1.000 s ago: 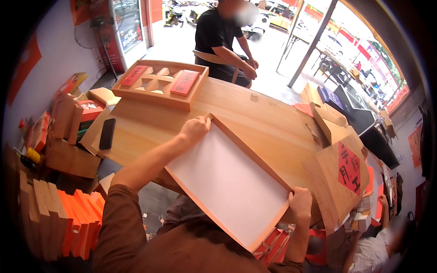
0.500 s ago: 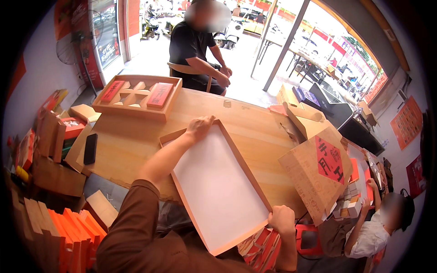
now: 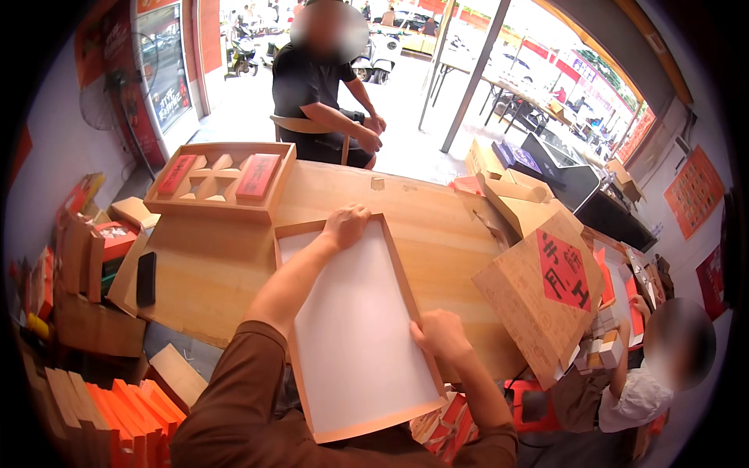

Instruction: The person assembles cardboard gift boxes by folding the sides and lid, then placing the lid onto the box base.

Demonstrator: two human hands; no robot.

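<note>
A shallow brown cardboard box tray (image 3: 363, 335) with a white inside lies slanted across the near edge of the table, its near end above my lap. My left hand (image 3: 347, 226) reaches over it and is closed on the far wall. On the right-hand wall, about midway along, my right hand (image 3: 446, 335) grips the rim with the thumb on the inner side. Left of the tray's far end stands a brown divided box (image 3: 285, 175) with a red packet (image 3: 257, 176) at its right and another red packet (image 3: 177, 175) at its left.
A wooden table (image 3: 374, 195) carries a black phone (image 3: 146, 278) at left and a large box lid with a red label (image 3: 530, 292) at right. Orange folded cartons (image 3: 129, 409) stand lower left. One person sits beyond the table, another works at far right near a red stool (image 3: 532, 405).
My right hand has moved from the tray's near right corner up along its right wall. The tray has turned to lie straighter, its near end shifting left. My left hand keeps the far edge.
</note>
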